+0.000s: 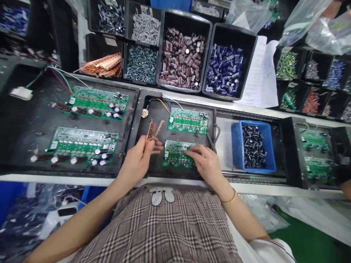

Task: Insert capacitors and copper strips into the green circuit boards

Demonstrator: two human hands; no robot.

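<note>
My left hand (141,155) is closed around a few thin copper strips (150,130) with notched edges, held upright left of the boards. Over the nearer green circuit board (171,155) is my right hand (204,159), its thumb and fingertips pinched together at the board's surface. Whatever sits in that pinch is hidden or too small to name. A second green circuit board (188,122) lies just behind, with coloured wires (166,104) running to a white connector (144,113). Both boards rest in a black tray (142,168).
Left, another black tray (16,146) holds boards fitted with capacitors. Behind stand bins of brown capacitors (182,58), blue capacitors (225,69) and copper strips (105,65). A blue box (271,146) of dark parts stands right. Another person's hand (347,188) shows at the right edge.
</note>
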